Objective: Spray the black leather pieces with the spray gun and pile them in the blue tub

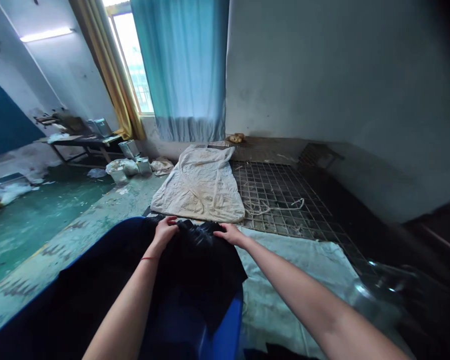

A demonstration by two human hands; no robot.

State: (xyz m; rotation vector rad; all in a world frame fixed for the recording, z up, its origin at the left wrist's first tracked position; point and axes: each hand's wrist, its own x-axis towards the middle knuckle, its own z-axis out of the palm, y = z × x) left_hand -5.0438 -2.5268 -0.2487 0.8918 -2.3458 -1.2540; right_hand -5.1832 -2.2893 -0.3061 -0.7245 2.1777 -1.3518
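Blue tub (228, 320), black sheeting (202, 260) bunched at its far end.
Left hand (164, 233) and right hand (231, 234) pinch the sheeting; handling seems underway, the dark interior hiding what remains.

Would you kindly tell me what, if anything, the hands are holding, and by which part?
The left hand and right hand both appear to hold the black material by its far, bunched edge.

Single view from head, facing forward and down; hands (165, 232) near, wall (303, 75) farther.
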